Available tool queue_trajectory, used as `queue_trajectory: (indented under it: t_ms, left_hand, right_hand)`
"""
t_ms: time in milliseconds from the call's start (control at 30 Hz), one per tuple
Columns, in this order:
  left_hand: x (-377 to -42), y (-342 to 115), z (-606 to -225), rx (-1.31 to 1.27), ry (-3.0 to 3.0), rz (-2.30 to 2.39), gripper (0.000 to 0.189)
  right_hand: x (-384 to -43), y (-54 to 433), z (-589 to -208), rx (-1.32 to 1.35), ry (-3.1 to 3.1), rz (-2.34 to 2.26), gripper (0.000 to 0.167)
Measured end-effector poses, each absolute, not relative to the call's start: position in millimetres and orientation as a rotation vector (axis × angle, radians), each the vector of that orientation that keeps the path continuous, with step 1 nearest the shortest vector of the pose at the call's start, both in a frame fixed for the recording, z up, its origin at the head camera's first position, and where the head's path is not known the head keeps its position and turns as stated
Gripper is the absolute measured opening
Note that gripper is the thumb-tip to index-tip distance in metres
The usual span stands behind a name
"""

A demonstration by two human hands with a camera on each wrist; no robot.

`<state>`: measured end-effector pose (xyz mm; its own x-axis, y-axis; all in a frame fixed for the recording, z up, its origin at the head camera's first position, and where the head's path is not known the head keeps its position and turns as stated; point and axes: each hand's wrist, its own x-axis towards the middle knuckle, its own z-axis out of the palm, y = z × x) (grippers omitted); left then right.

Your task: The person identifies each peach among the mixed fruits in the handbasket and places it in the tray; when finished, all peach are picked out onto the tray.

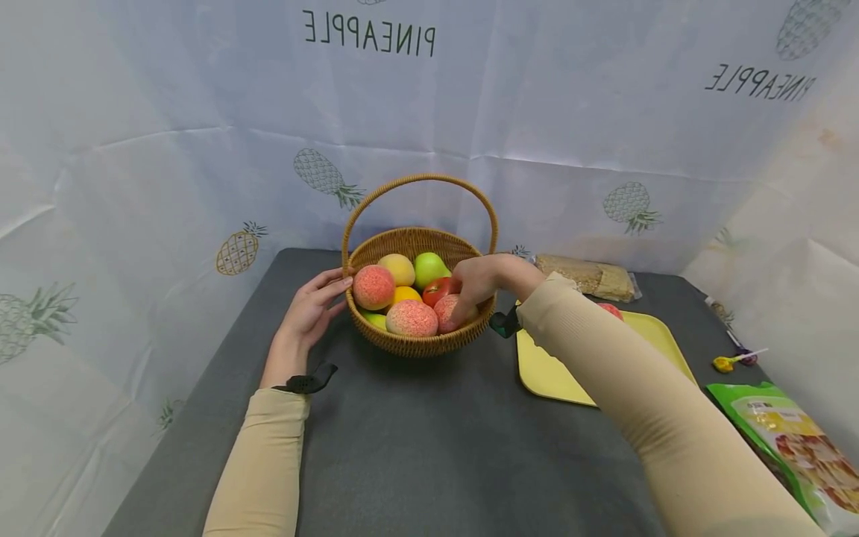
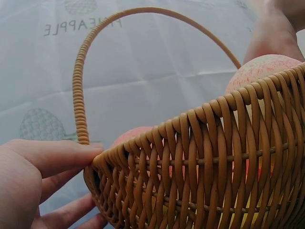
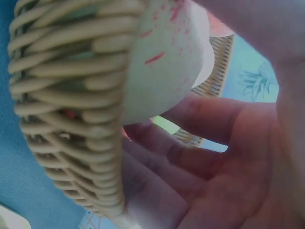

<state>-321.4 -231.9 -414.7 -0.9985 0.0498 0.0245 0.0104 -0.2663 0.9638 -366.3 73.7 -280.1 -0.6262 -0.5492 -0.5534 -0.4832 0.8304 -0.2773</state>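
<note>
- We see the wicker basket [image 1: 424, 346] standing upright on the grey desk [image 1: 429, 447], its arched handle [image 1: 429, 177] raised above it.
- Our left hand [image 1: 310, 307] is at the basket's left side, its fingers mostly straight and apart, touching the rim and outer wall beside the handle's foot.
- Our right hand [image 1: 478, 280] reaches into the basket's right side, its fingers curled round a speckled peach [image 1: 446, 316] by the front rim.
- Inside the basket we find a second peach [image 1: 411, 319] at the front, a pink peach [image 1: 373, 287] at the left, a red fruit [image 1: 438, 289] toward the right, an orange fruit [image 1: 406, 294] in the middle, and a pale yellow fruit [image 1: 397, 268] and a green fruit [image 1: 429, 268] at the back.
- Right of the basket we have a yellow tray [image 1: 557, 374]; farther right lie lollipops [image 1: 725, 364] and a green-edged bag [image 1: 792, 447].
- Behind the basket hangs a pineapple-print curtain [image 1: 564, 97].
</note>
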Motion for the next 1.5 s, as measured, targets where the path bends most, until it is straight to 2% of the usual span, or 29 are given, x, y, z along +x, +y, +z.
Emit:
queue_trajectory:
  t_ms: [633,967,1300,1500]
  left_hand:
    - [-320,-232,-414,0.063,1.867,2.485,0.041]
    - [-319,-232,-414,0.041,1.895,2.471,0.044]
    - [-318,-231,-414,0.055,1.867,2.480,0.041]
    - [-317,-231,-414,0.062,1.868,2.482,0.042]
  right_hand:
    - [-367,96,-271,-0.787,2.395,-0.545,0.060]
    - [-362,118,-274,-0.763,2.439,-0.711,0.069]
    - [-355,144,-277,-0.725,2.368,-1.004,0.057]
    - [-353,163,-275,-0.646,2.410,-1.028,0.055]
